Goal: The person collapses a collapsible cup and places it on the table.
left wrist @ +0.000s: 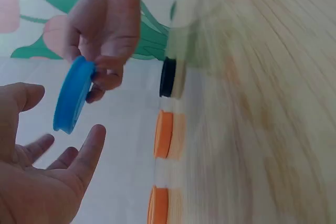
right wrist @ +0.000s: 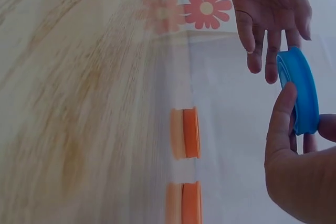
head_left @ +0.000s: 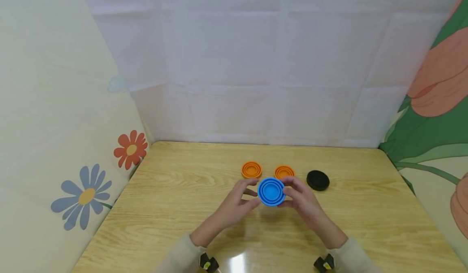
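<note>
A blue collapsible cup [head_left: 271,192], folded flat into concentric rings, is held up above the table with its ringed face toward the head camera. My right hand [head_left: 306,206] pinches its right edge between thumb and fingers. On the other side, my left hand [head_left: 235,206] has its fingers spread and slightly bent around the cup's left edge. The left wrist view shows a gap between these left fingers [left wrist: 90,153] and the blue rim. Seen edge-on in the right wrist view, the cup has a grooved side wall.
Behind the hands, two flat orange collapsible cups [head_left: 251,170] [head_left: 284,171] lie on the wooden table [head_left: 175,183]. A black round ringed piece [head_left: 318,180] lies to their right. White cloth [head_left: 226,70] hangs behind the table, with flower-patterned cloth at both sides.
</note>
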Demonstrator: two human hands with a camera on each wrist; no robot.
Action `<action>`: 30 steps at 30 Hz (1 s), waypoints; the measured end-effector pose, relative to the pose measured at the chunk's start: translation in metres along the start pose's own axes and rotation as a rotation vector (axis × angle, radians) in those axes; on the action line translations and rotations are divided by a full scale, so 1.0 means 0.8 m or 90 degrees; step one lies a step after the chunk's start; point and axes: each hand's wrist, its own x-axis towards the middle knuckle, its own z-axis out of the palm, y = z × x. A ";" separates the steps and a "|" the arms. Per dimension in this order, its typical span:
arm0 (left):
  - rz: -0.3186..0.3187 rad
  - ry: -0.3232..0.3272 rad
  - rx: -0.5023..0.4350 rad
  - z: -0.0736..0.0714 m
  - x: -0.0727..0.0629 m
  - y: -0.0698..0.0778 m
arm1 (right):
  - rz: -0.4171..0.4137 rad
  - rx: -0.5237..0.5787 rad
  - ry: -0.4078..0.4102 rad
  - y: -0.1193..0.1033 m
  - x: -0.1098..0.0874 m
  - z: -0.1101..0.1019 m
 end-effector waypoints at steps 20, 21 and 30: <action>-0.141 0.077 -0.255 -0.017 0.018 -0.018 | -0.027 0.017 -0.003 0.011 0.044 0.032; -0.147 0.084 -0.254 -0.020 0.019 -0.020 | -0.025 0.017 -0.009 0.012 0.049 0.034; -0.185 0.126 -0.259 -0.051 0.029 -0.042 | 0.019 0.008 -0.009 0.014 0.088 0.056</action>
